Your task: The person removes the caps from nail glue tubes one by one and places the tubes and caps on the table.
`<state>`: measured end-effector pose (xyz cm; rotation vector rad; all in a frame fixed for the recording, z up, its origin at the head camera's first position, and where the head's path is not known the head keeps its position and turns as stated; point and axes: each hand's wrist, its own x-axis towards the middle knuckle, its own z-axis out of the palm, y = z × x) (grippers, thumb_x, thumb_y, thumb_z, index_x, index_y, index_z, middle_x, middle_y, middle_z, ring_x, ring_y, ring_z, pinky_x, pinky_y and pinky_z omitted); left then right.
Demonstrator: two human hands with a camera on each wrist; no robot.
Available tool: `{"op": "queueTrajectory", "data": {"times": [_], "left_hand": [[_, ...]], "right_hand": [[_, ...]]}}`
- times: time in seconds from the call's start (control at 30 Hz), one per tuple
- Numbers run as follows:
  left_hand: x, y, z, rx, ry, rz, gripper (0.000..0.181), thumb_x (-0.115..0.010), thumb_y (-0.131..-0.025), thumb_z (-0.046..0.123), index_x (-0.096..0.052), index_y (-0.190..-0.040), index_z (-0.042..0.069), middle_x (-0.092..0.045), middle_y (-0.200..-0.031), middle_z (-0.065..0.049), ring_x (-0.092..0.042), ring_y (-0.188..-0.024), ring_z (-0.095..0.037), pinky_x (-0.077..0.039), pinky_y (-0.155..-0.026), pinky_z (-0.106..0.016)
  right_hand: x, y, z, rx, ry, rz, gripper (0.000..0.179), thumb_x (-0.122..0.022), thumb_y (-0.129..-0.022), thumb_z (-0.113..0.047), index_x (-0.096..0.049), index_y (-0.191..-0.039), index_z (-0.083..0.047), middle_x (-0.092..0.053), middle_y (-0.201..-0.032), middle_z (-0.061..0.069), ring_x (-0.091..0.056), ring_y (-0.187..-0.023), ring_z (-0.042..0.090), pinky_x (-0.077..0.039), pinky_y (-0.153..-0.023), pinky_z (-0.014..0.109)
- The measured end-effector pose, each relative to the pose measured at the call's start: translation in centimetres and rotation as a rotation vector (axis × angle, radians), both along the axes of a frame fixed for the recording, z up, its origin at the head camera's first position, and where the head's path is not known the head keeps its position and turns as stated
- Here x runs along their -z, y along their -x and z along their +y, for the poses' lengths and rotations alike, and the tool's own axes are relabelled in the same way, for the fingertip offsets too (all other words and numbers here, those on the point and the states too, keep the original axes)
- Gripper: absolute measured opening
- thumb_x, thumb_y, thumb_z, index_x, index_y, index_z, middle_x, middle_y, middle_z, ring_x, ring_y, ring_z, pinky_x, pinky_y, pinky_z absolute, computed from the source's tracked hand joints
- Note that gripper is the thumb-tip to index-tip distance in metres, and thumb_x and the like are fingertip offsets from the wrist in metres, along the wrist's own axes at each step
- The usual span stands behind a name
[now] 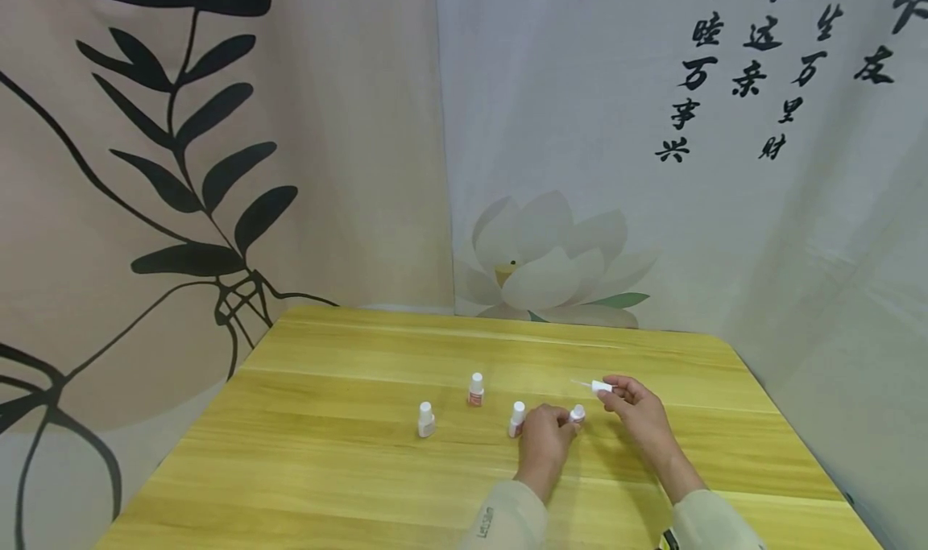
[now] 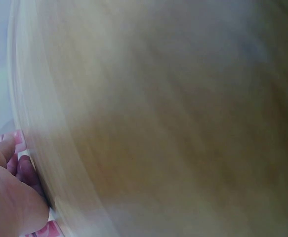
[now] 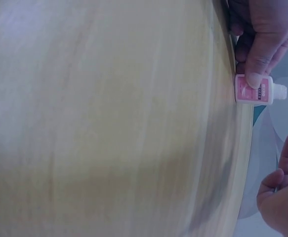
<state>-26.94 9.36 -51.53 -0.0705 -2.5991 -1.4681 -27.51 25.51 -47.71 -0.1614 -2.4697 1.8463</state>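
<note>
A small white bottle with a pink label point(image 3: 252, 91) stands upright on the table, with the thumb of my left hand point(image 1: 545, 444) pressed on its label and the fingers behind. In the head view its white top point(image 1: 577, 413) shows just past the fingertips. Up and to the right, my right hand point(image 1: 641, 417) pinches a white cap point(image 1: 602, 386) with a thin pale stem pointing left, above the table and apart from the bottle. The right wrist view shows that hand's palm side, with the cap hidden. A capped bottle point(image 1: 517, 419) stands right beside my left hand.
Two more capped white bottles stand further left: one with a reddish label point(image 1: 475, 390) towards the back, another point(image 1: 425, 420) nearer. The wooden table point(image 1: 304, 469) ends at a printed cloth backdrop point(image 1: 362, 131).
</note>
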Motion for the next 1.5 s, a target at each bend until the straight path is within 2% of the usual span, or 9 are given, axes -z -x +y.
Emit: {"op": "queueTrajectory", "data": {"times": [0.27,0.57,0.87,1.13,1.5], "left_hand": [[0.14,0.08,-0.02,0.003,0.003,0.019,0.005,-0.082,-0.080,0.017,-0.079,-0.083,0.014,-0.063,-0.075,0.010,-0.053,-0.070,-0.004,-0.044,-0.069,-0.028],[0.19,0.10,-0.04,-0.002,0.037,0.042,0.006,-0.082,-0.079,0.018,-0.079,-0.083,0.015,-0.064,-0.074,0.010,-0.054,-0.070,-0.004,-0.044,-0.073,-0.029],[0.15,0.05,-0.11,0.005,0.026,0.028,0.006,-0.082,-0.080,0.019,-0.079,-0.083,0.015,-0.064,-0.074,0.011,-0.053,-0.070,-0.003,-0.044,-0.072,-0.029],[0.21,0.13,0.07,0.010,0.017,0.020,0.007,-0.080,-0.081,0.023,-0.079,-0.081,0.016,-0.067,-0.072,0.014,-0.053,-0.069,-0.002,-0.040,-0.080,-0.034],[0.32,0.26,0.10,-0.003,0.031,0.026,0.007,-0.082,-0.080,0.022,-0.079,-0.082,0.016,-0.066,-0.074,0.012,-0.054,-0.070,-0.003,-0.044,-0.075,-0.032]], "right_hand": [[0.05,0.00,-0.13,0.001,0.022,-0.003,0.042,-0.067,-0.097,-0.028,-0.057,-0.126,0.000,-0.064,-0.102,0.003,-0.060,-0.094,0.018,-0.044,-0.094,0.042],[0.11,0.01,-0.25,0.006,0.011,0.012,0.042,-0.067,-0.097,-0.025,-0.057,-0.130,0.000,-0.064,-0.100,0.002,-0.060,-0.091,0.015,-0.047,-0.090,0.037],[0.08,0.00,-0.37,0.006,-0.010,0.007,0.040,-0.066,-0.097,-0.026,-0.059,-0.126,0.001,-0.064,-0.103,0.005,-0.059,-0.092,0.015,-0.043,-0.093,0.042],[0.21,0.03,-0.35,-0.001,0.015,-0.002,0.040,-0.064,-0.098,-0.023,-0.057,-0.130,-0.001,-0.063,-0.106,0.005,-0.057,-0.095,0.016,-0.043,-0.094,0.042],[0.29,0.05,-0.21,-0.007,-0.014,-0.011,0.041,-0.064,-0.098,-0.025,-0.059,-0.131,0.000,-0.064,-0.109,0.006,-0.058,-0.097,0.017,-0.041,-0.094,0.042]]}}
